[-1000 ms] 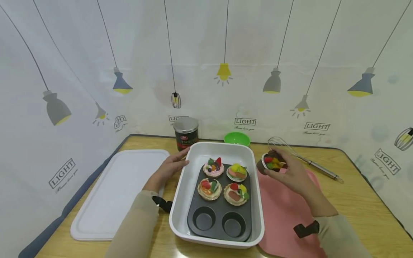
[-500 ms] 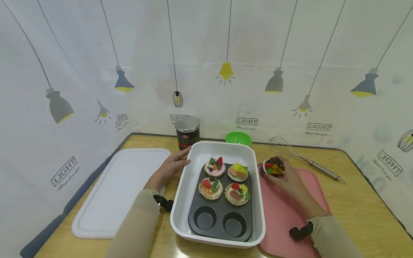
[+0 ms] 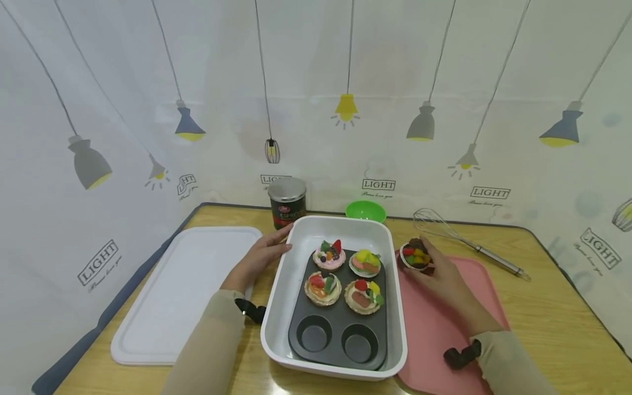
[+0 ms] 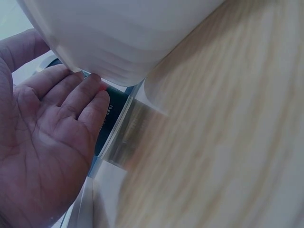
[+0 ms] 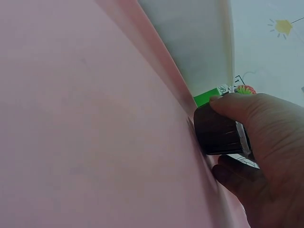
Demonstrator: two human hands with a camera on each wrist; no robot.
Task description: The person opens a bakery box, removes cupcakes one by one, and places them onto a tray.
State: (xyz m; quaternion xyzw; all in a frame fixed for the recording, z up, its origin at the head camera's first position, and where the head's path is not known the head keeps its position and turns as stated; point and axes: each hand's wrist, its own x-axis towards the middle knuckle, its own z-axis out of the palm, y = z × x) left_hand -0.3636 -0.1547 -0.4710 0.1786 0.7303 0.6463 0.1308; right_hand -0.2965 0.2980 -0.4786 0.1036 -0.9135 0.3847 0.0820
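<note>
My right hand (image 3: 443, 277) pinches a small fruit-topped chocolate cupcake (image 3: 416, 257) in a dark cup. The cupcake is at the far left corner of the pink tray (image 3: 434, 329); in the right wrist view its dark cup (image 5: 218, 130) sits at the tray surface, thumb above and fingers below. My left hand (image 3: 259, 258) touches the left side of a white deep dish (image 3: 274, 312), with fairly straight fingers along its outer wall in the left wrist view. Inside the dish lies a dark muffin tin (image 3: 337, 334). Several fruit tarts (image 3: 322, 288) fill its far cups; the two near cups are empty.
A white tray (image 3: 182, 296) lies on the left of the wooden table. Behind the dish stand an espresso can (image 3: 288, 204) and a green bowl (image 3: 366, 211). A whisk (image 3: 469, 244) lies behind the pink tray. A lamp-printed curtain (image 3: 316, 109) surrounds the table.
My right hand has lowered the cupcake onto the far left part of the pink tray and turned it more upright. My left hand stays at the dish.
</note>
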